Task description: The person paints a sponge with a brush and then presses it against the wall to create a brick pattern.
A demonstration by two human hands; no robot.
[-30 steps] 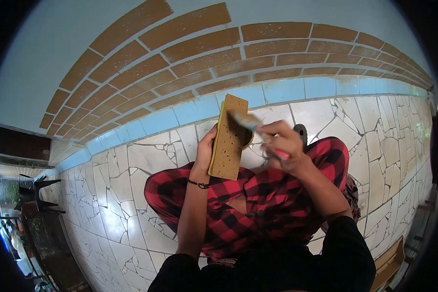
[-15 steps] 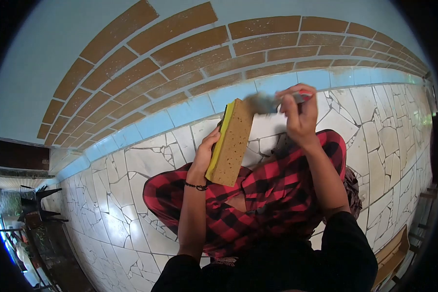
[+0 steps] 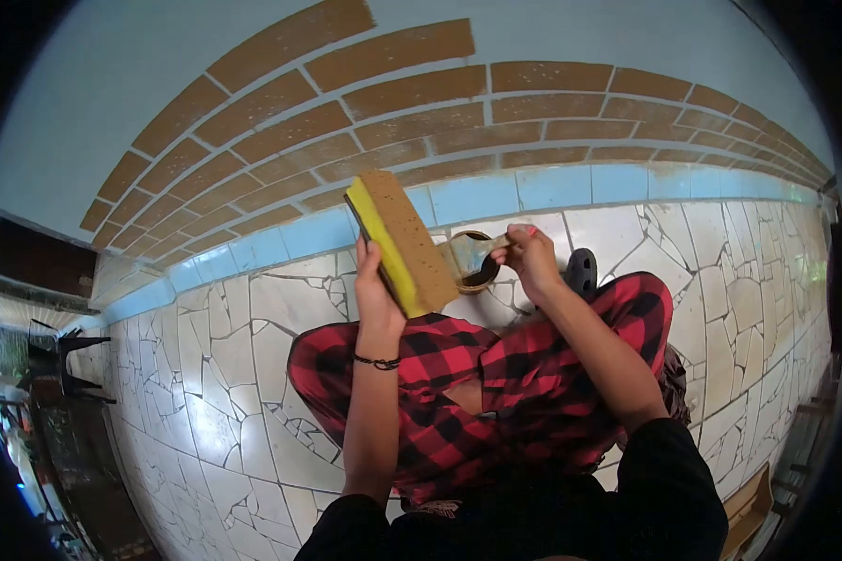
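A person's left hand grips a brown-and-yellow sponge block (image 3: 413,245), long axis running far-left to near-right; the right hand (image 3: 529,264), nearer the round container (image 3: 485,273), grasps a brush (image 3: 473,251) by the block's right side; the left hand (image 3: 377,297) supports the opposite side.

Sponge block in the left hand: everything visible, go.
The sponge block is long and rectangular, with a tan, pitted, foam-like broad face, a bright yellow layer along its side and a thin dark backing. The left hand holds it, tilted, above the floor. The brush is at its right edge; contact is unclear.
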